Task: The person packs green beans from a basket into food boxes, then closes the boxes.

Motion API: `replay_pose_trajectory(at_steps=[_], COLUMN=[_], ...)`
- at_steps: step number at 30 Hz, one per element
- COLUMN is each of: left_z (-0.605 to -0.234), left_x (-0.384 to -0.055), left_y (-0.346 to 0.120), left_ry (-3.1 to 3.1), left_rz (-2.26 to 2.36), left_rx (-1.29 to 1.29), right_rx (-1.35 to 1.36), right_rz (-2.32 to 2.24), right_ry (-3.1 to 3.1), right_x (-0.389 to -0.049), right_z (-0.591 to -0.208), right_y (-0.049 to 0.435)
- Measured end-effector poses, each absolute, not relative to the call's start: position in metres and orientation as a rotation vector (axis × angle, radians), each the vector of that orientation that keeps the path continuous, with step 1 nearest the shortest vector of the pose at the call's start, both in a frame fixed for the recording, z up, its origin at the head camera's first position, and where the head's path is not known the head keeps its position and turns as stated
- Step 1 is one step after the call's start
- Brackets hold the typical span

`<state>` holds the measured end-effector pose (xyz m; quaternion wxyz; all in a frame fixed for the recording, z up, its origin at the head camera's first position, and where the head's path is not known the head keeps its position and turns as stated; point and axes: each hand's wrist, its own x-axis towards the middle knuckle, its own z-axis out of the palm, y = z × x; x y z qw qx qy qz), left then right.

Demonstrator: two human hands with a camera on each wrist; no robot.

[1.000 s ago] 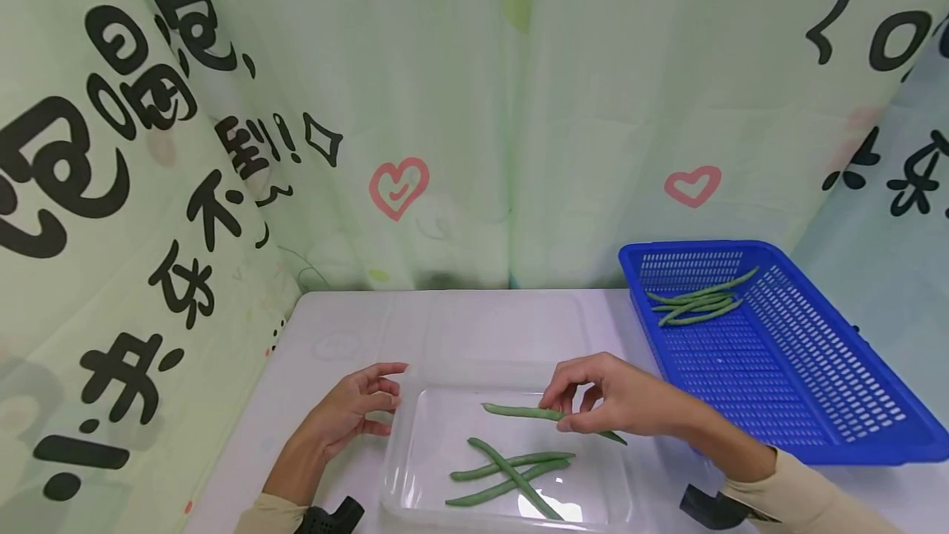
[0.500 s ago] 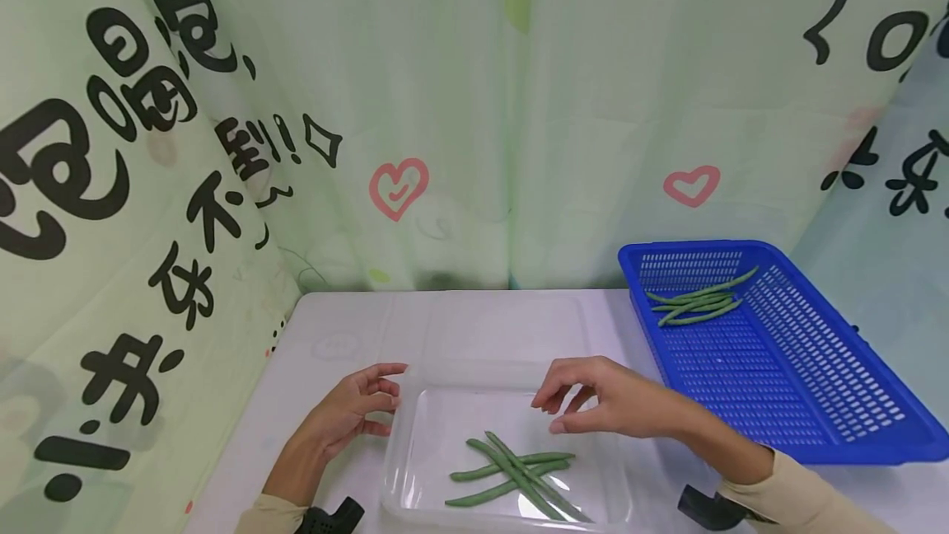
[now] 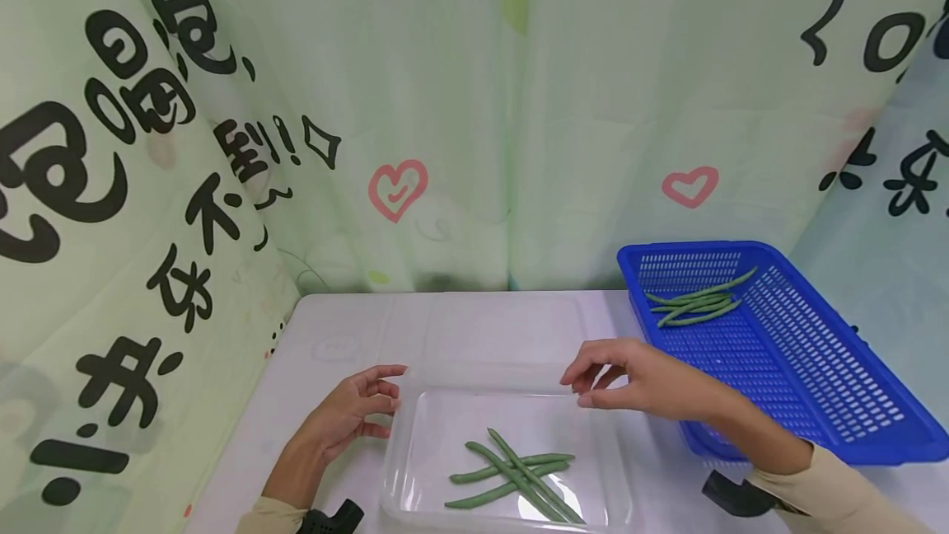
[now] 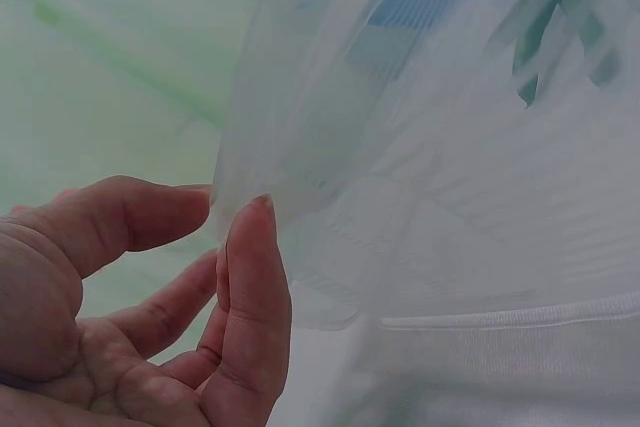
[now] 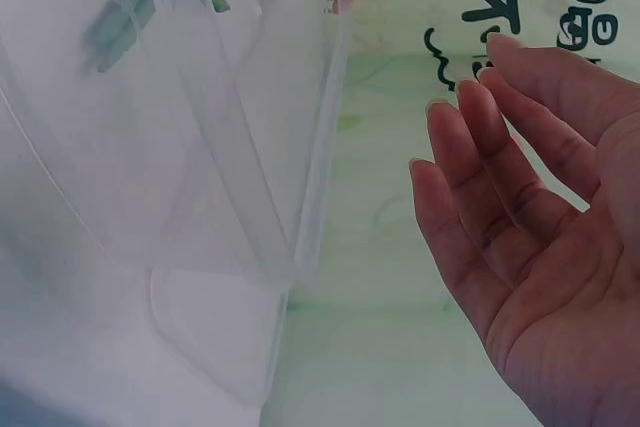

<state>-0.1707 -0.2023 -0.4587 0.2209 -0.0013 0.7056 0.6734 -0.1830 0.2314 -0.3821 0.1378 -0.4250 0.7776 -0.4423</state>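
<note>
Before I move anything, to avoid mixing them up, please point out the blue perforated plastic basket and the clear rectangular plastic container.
Blue perforated plastic basket (image 3: 771,361): head view, bare floor.
Clear rectangular plastic container (image 3: 530,420): head view, bare floor.

Left hand (image 3: 348,414), fingers (image 4: 252,292) loosely bent, faces the right hand (image 3: 630,379), which hangs opposite, fingers gently curved, its forearm (image 3: 749,425) slanting back behind it.

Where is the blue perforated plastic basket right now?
In the head view, the blue perforated plastic basket is at the right of the pale table, right of the clear rectangular plastic container, beside the person's bare right hand.
</note>
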Motion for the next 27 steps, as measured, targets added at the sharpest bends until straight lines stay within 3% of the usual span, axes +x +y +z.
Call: replay_pose_trajectory(at_steps=[27], left_z=[-0.459], left_x=[-0.170], left_y=[-0.203], left_ry=[1.959], left_rz=[1.862], left_rx=[0.003], right_rx=[-0.861], right_rz=[-1.251], right_ry=[2.600], right_x=[-0.230], right_z=[-0.361], right_y=[0.311])
